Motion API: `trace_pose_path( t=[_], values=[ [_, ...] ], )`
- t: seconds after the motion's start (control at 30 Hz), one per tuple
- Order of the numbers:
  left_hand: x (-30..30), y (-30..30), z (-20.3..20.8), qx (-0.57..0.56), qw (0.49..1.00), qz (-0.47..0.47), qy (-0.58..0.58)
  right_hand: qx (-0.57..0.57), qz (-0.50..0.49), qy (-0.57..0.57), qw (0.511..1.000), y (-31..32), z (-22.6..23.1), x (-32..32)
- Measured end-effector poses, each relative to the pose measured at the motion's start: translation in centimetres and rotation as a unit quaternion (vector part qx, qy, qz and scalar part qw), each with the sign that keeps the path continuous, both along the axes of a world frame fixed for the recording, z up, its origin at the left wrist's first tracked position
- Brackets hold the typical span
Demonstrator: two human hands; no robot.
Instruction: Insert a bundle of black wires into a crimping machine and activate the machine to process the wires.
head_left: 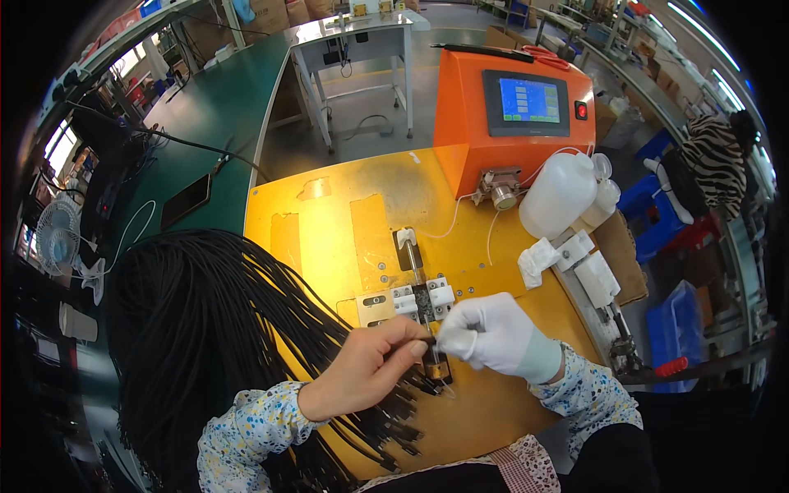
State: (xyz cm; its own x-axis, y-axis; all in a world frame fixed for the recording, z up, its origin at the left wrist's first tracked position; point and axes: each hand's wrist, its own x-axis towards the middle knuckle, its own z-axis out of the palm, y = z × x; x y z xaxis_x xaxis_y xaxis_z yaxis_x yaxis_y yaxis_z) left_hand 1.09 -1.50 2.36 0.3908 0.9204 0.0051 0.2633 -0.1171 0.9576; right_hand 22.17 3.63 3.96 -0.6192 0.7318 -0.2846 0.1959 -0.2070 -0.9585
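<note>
My bare left hand [366, 366] is closed in a pinch, with a short dark piece showing at its fingertips that looks like the end of a black cable. Close against those fingertips, my right hand [493, 335], in a white glove, has its fingers curled together; what they hold is hidden. Both hands are just in front of a small metal fixture with white blocks [441, 297] on the yellow work plate [485, 411]. A large bundle of black cables [185, 287] drapes beside and under my left forearm, its metal-tipped ends fanned out near me.
Behind the fixture stands an orange machine [460, 115] with a lit screen [528, 100]. A white plastic bottle [559, 195], a crumpled white cloth [537, 261] and a red-handled lever [671, 367] are at the right. On the green table lies a phone [186, 201], with a small fan [59, 234] further left.
</note>
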Motion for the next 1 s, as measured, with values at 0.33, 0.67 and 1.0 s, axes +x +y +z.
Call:
trace_pose_path(
  t=[0.33, 0.67, 1.0],
  values=[
    [-0.9, 2.2, -2.1, 0.248, 0.917, 0.120, 0.289, 0.566, -0.017, -0.126, 0.815, 3.5, -4.9, -1.0],
    [-2.1, 3.2, -1.8, 0.282, 0.886, 0.002, 0.367, 0.557, -0.152, -0.061, 0.814, 3.6, -5.6, 0.0],
    [-3.2, 4.9, -3.6, 0.327, 0.872, -0.060, 0.360, 0.597, -0.129, -0.050, 0.790, 3.2, -6.2, 0.6]
  ],
)
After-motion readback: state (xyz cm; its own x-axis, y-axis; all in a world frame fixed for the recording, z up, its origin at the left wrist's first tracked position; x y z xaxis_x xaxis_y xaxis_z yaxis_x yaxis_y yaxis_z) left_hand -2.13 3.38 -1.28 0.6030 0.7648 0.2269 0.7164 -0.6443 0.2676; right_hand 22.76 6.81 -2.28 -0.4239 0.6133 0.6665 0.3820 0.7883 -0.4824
